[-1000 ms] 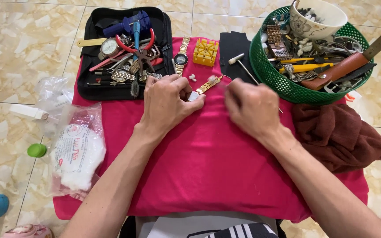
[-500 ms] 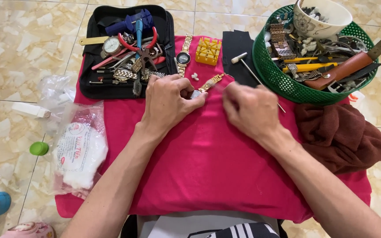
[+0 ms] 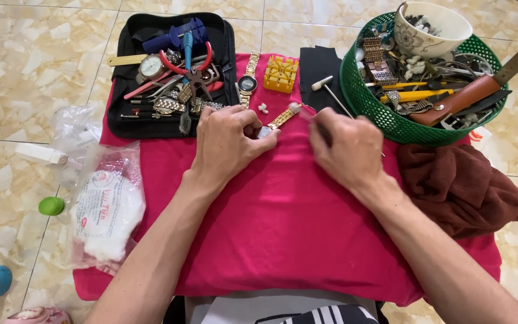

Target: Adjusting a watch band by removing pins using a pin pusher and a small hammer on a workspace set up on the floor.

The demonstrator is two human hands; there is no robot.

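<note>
My left hand [image 3: 229,141] presses down on a gold-banded wristwatch [image 3: 282,118] that lies on a pink cloth [image 3: 283,222]; only the band and part of the case show past my fingers. My right hand [image 3: 346,147] is closed around a thin dark tool whose tip points toward the watch band; most of the tool is hidden in my fist. A second wristwatch [image 3: 247,81] with a dark dial lies farther back, beside a yellow plastic block [image 3: 280,73].
A black tool case [image 3: 172,72] with pliers and watches lies at the back left. A green basket [image 3: 391,117] of tools and a bowl [image 3: 431,27] stand at the back right. A brown towel [image 3: 460,189] sits right, a cotton bag [image 3: 106,207] left. A small hammer [image 3: 330,90] rests on black cloth.
My right hand has shifted slightly away from the watch and lifted a little. My left hand stays pressed on the watch.
</note>
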